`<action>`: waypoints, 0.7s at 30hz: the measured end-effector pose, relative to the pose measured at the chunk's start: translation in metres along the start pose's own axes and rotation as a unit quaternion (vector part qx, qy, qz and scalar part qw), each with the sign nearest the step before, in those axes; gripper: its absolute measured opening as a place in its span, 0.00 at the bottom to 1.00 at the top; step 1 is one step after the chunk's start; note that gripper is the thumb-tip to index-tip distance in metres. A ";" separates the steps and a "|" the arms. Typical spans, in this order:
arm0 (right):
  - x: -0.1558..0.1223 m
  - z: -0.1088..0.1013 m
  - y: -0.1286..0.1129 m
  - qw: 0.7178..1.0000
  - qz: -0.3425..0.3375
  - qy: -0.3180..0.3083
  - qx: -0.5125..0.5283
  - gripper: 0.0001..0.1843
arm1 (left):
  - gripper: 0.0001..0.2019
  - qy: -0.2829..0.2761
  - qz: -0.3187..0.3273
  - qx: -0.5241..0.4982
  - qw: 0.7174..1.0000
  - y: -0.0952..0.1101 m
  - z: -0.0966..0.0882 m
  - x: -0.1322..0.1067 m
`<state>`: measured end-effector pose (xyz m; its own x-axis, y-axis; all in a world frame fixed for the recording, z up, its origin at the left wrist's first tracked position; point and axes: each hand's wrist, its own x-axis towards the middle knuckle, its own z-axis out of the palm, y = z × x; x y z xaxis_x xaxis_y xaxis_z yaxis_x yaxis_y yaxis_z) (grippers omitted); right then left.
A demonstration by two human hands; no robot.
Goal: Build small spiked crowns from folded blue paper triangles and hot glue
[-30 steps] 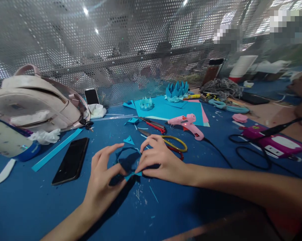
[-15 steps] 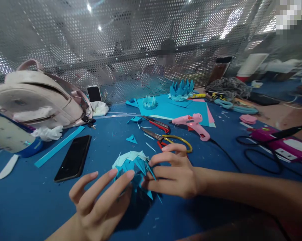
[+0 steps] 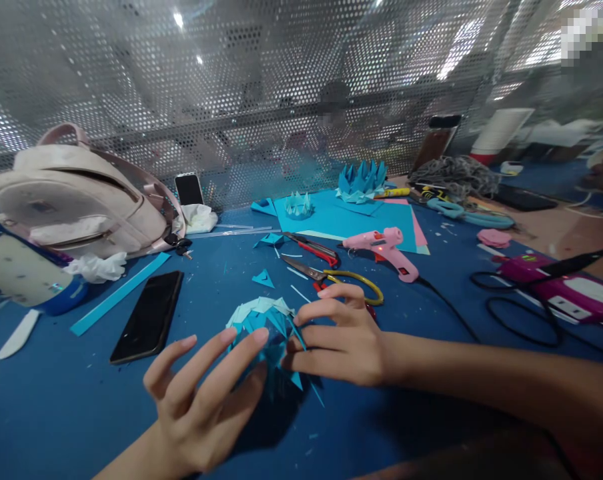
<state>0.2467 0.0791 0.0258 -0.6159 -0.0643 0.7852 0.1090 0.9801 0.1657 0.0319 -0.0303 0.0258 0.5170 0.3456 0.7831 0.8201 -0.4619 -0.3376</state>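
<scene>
Between my two hands is a folded-paper ring [image 3: 266,309], pale blue along its top edge with brighter blue points below. My left hand [image 3: 201,393] grips its near left side, thumb low and fingers over the outside. On the right side, my right hand [image 3: 336,337] pinches the ring's points, with some fingertips hidden behind the paper. Just beyond the ring lie scissors [image 3: 351,277] with yellow and red handles, and a small blue paper triangle [image 3: 264,277]. A red-handled cutter [image 3: 314,250] rests farther back.
A pink glue gun [image 3: 389,250] trails its black cord past my right forearm. Two more folded-paper crowns [image 3: 361,179] stand on blue sheets [image 3: 326,223]. To the left are a black phone [image 3: 147,317], a blue paper strip [image 3: 119,293] and a pink backpack [image 3: 81,193]. A magenta power strip [image 3: 561,287] sits right.
Both hands have shifted slightly with the paper ring, the right one a little leftward and up. Their hold on it looks the same.
</scene>
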 end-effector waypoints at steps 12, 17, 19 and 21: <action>0.001 -0.001 0.000 1.000 0.007 -0.013 0.000 0.10 | 0.07 -0.012 0.008 0.001 1.000 0.000 0.001 0.004; -0.001 0.001 0.003 1.000 0.004 -0.016 0.000 0.11 | 0.09 -0.016 -0.005 -0.005 1.000 0.000 0.002 0.002; -0.001 0.000 0.006 1.000 0.007 -0.030 0.006 0.09 | 0.11 -0.028 -0.033 -0.010 0.999 -0.001 0.004 0.002; 0.002 -0.002 0.010 0.997 0.027 -0.065 0.030 0.07 | 0.11 -0.056 -0.088 -0.037 0.994 -0.003 0.006 0.005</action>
<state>0.2481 0.0887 0.0297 -0.7071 0.0099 0.7071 0.0997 0.9913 0.0858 0.0333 -0.0223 0.0274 0.3946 0.5140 0.7616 0.8822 -0.4438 -0.1575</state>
